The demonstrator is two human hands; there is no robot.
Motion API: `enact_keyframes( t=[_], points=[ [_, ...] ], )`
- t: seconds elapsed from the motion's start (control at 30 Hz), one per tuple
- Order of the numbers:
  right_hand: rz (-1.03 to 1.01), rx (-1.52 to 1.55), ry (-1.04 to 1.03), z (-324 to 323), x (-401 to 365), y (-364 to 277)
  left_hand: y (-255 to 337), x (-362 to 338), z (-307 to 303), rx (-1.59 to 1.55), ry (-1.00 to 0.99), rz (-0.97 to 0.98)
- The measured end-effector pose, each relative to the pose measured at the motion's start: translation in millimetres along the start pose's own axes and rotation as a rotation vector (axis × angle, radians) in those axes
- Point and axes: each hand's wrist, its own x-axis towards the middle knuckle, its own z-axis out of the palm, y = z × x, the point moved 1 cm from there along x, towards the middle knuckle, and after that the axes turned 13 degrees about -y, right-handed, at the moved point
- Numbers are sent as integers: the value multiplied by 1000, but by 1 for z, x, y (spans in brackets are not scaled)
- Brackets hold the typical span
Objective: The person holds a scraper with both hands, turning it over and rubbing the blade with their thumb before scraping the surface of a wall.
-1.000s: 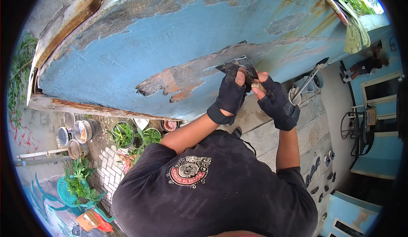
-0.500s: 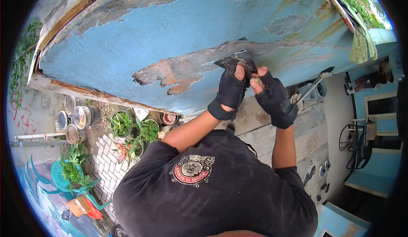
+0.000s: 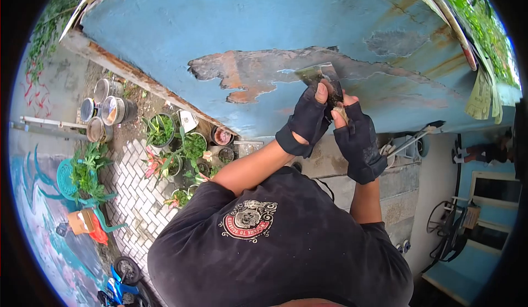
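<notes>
A scraper with a broad, dark, stained blade is held against the peeling wall. My left hand, in a black fingerless glove, closes around it, thumb pressed along the blade's base. Close beside it, my right hand, gloved the same way, has its thumb and fingers curled on the scraper's pale handle end. Much of the handle is hidden by the fingers. Behind the blade runs a bare grey-brown patch with ragged blue paint edges.
Potted plants and several buckets stand low on the left. A green chair and a blue motorbike are farther down. On the right are a long-handled tool and a person in the distance.
The camera view has turned, bringing the motorbike into sight. Both hands and the scraper sit slightly lower against the bare patch, and the blade has tilted.
</notes>
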Motion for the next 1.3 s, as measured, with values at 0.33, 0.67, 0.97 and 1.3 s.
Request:
enact_keyframes(
  t=[0.33, 0.67, 0.97, 1.3],
  points=[
    [47, 37, -27, 6, -7, 6, -14, -5, -5, -3, 119, 51],
    [-43, 77, -68, 3, -1, 14, -13, -1, -7, 159, 102, 112],
    [-54, 22, -86, 11, 7, 10, -3, -3, -1, 233, 250, 200],
    [-69, -59, -52, 14, 5, -2, 3, -9, 1, 231, 244, 138]
  ],
)
